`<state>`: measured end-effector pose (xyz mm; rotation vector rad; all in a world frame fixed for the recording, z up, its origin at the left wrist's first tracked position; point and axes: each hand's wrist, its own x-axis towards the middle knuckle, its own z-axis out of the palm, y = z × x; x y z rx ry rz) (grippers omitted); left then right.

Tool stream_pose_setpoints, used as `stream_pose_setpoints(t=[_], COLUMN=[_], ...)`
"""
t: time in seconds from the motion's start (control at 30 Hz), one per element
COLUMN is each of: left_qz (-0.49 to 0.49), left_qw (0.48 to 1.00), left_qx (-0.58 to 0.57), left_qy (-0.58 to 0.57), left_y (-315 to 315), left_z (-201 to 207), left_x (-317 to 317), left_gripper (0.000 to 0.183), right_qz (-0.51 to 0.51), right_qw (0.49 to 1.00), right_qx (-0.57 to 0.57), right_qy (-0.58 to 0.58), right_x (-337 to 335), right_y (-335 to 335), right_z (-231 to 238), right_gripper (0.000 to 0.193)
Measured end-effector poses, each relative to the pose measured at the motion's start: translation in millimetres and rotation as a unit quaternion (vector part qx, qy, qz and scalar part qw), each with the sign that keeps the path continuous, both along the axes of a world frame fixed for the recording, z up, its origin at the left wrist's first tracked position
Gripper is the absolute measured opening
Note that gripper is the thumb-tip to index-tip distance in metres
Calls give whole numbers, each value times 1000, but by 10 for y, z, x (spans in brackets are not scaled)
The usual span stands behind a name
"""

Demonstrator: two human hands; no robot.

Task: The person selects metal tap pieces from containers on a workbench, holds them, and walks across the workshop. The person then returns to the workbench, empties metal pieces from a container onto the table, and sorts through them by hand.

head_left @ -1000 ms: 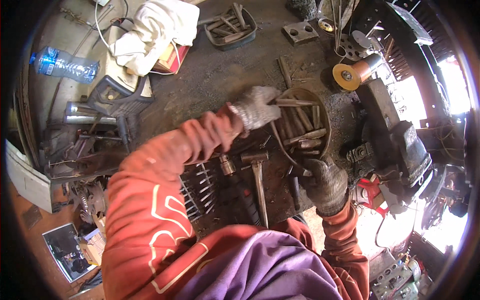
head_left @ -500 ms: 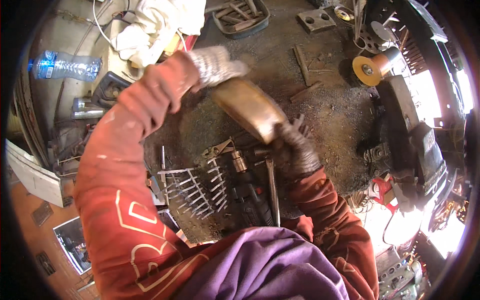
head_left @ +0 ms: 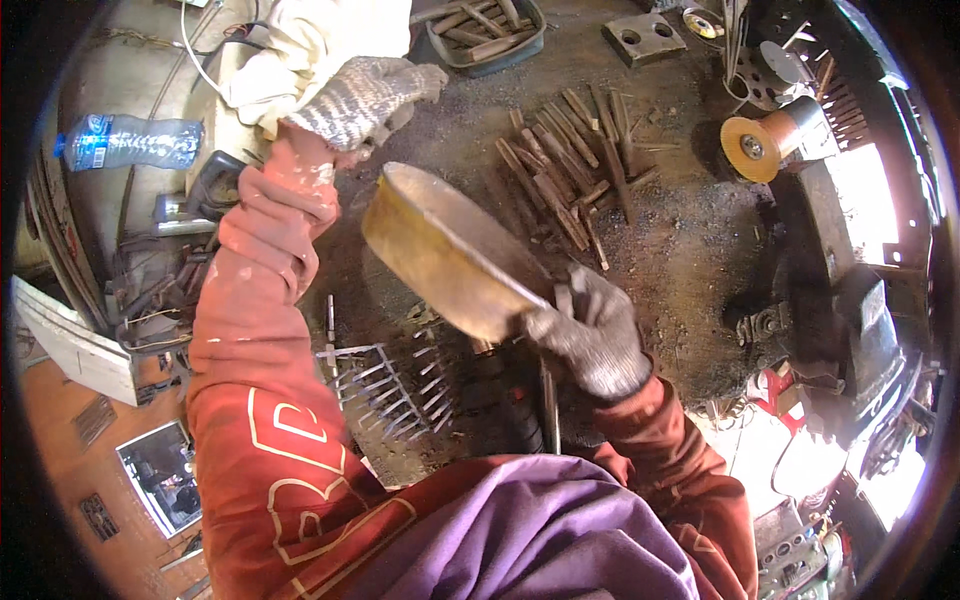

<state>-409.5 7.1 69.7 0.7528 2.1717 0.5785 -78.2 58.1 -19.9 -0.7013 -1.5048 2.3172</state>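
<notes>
My right hand, in a dark grey knit glove, grips the lower right rim of a round, shallow yellowish metal pan. The pan is tilted, its mouth toward the far right. Just beyond it, a loose pile of brown, rusty-looking short rods lies on the gritty worktable. My left hand, in a grey-and-white striped glove, is off the pan, beyond its far left edge. Its fingers are loosely bent, with nothing visible in them.
A dark tray with similar rods stands at the far side, near a metal block with two holes. At right lies a spool-like yellow disc. Comb-like metal pieces lie near me, and a plastic bottle at left.
The rods now lie piled on the table where few lay before. My left hand has let go of the pan and moved left; the pan has shifted left and nearer, showing its inside.
</notes>
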Motion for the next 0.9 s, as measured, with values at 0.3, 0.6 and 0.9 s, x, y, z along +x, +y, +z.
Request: stream_pose_setpoints(t=[0.3,0.6,0.9], left_qz=[-221,-428,-356], left_qw=[953,891,908], left_qx=[149,1,-28], left_qy=[140,152,217], left_y=[-30,134,-170], left_z=[-276,-593,-190], left_x=[388,992,788], left_gripper=[28,38,29], right_qz=[-125,111,258], right_qw=[901,793,717], right_qx=[312,518,628], right_qy=[-274,-302,-157], right_x=[1359,1350,1292], right_y=[698,984,1168], right_z=[401,830,1249], right_gripper=[29,37,41])
